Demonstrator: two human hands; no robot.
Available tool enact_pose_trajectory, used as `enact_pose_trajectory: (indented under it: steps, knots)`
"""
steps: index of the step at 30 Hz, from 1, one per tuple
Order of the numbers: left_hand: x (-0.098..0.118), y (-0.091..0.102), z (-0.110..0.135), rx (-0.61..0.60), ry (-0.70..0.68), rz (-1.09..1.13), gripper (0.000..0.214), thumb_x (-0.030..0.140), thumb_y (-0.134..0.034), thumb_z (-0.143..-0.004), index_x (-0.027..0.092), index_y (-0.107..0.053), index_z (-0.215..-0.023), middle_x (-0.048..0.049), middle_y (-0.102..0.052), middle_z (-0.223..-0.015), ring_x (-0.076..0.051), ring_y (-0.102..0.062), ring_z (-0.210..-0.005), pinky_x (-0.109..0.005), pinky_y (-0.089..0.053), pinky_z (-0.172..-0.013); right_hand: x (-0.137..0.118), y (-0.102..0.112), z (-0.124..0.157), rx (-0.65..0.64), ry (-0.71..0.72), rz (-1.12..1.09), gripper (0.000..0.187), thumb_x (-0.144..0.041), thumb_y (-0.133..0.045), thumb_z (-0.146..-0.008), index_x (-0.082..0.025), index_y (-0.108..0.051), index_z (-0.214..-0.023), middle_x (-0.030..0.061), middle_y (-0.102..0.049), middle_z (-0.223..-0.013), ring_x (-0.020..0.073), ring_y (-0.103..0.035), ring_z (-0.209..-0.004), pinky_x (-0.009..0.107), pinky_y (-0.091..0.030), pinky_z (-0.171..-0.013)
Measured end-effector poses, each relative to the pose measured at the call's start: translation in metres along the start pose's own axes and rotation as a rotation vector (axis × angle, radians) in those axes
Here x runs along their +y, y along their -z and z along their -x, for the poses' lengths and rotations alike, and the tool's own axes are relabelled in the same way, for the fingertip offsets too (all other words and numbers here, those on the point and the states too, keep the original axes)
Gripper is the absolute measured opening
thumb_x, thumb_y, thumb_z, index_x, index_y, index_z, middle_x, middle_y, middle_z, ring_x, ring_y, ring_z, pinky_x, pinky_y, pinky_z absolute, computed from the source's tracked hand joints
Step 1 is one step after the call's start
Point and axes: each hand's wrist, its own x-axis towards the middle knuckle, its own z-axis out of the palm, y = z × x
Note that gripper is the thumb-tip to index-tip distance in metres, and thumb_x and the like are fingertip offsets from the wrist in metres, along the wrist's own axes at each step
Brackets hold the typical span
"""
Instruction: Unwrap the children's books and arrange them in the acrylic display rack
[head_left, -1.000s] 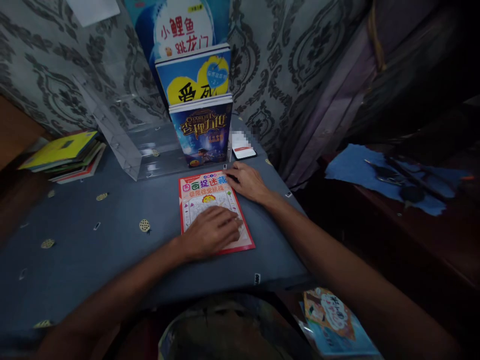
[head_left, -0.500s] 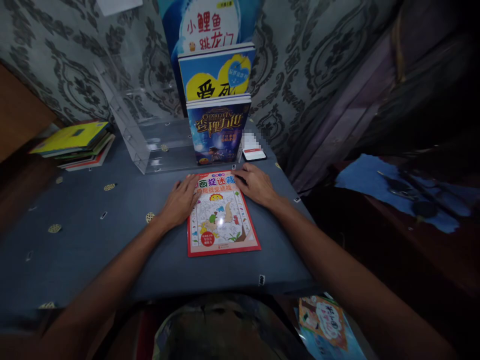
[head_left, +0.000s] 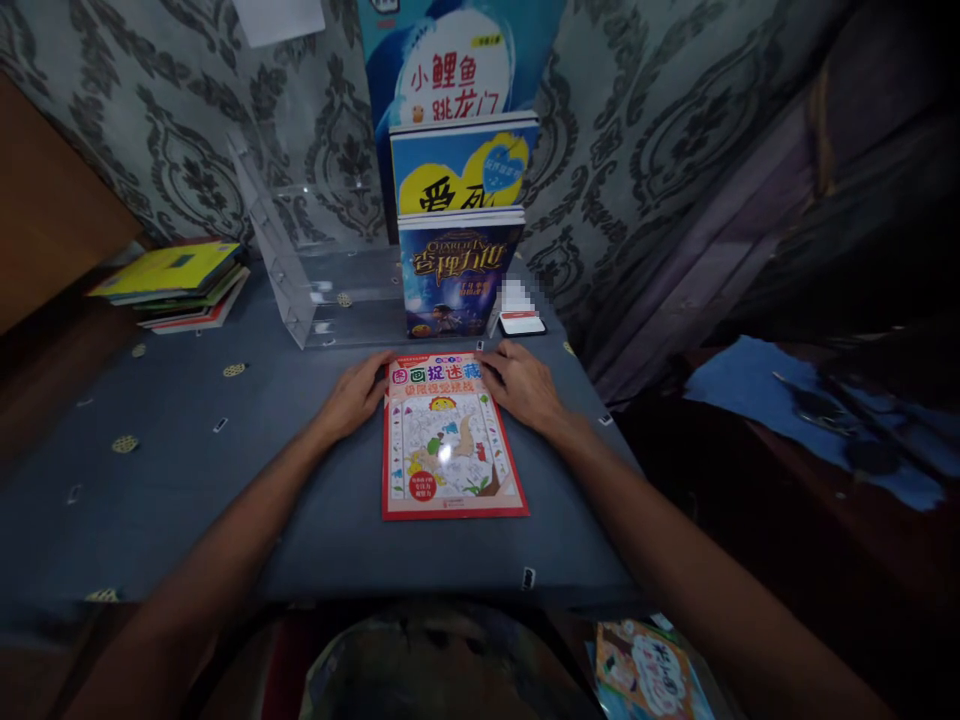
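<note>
A thin picture book [head_left: 459, 425] with a red border lies flat on the cloth-covered table, its cover facing up and its title at the far end. My left hand [head_left: 355, 396] grips its upper left edge, fingers bent against the side. At the upper right corner my right hand [head_left: 523, 388] holds the opposite edge, thumb and fingers close to the cover. Just beyond the book stands a clear acrylic rack [head_left: 279, 262] with several books upright in it, a dark blue one [head_left: 454, 282] in front.
Left on the table is a stack of books [head_left: 176, 275], a yellow one on top. A phone [head_left: 523, 322] lies right of the rack. Below the table's right front edge are more books [head_left: 651, 668]. A blue cloth [head_left: 757, 400] with dark items lies far right.
My left hand has slid off the cover to the book's left edge, uncovering the first title character. My right hand stays at the right edge. The whole view has shifted slightly.
</note>
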Motion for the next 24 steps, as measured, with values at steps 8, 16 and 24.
enact_pose_trajectory:
  steps: [8, 16, 24]
  knots:
    - [-0.0023, -0.0013, 0.0020, 0.002, -0.001, 0.006, 0.042, 0.030, -0.045, -0.100, 0.019, -0.049, -0.140, -0.0121, -0.064, -0.139, -0.025, -0.060, -0.129, -0.047, -0.047, -0.112, 0.0022, -0.0031, 0.0007, 0.014, 0.009, -0.017, 0.039, -0.026, -0.045, -0.100, -0.016, -0.070, -0.129, 0.0137, -0.066, -0.107, 0.0275, -0.060, -0.099, 0.035, -0.048, -0.077]
    - [0.0009, 0.0031, 0.0006, -0.052, 0.036, -0.005, 0.042, 0.032, -0.043, -0.101, 0.018, -0.049, -0.140, -0.0123, -0.062, -0.142, -0.026, -0.058, -0.133, -0.047, -0.046, -0.114, 0.0028, -0.0029, 0.0014, 0.017, 0.001, -0.048, 0.038, -0.026, -0.045, -0.101, -0.016, -0.071, -0.127, 0.0131, -0.066, -0.104, 0.0274, -0.061, -0.100, 0.035, -0.049, -0.078]
    - [0.0017, 0.0048, 0.0004, -0.054, 0.025, -0.023, 0.042, 0.036, -0.043, -0.101, 0.019, -0.050, -0.138, -0.0116, -0.064, -0.140, -0.026, -0.060, -0.130, -0.047, -0.046, -0.112, 0.0044, -0.0025, 0.0030, 0.026, 0.009, -0.063, 0.036, -0.027, -0.045, -0.101, -0.019, -0.071, -0.125, 0.0124, -0.067, -0.106, 0.0264, -0.061, -0.102, 0.034, -0.050, -0.080]
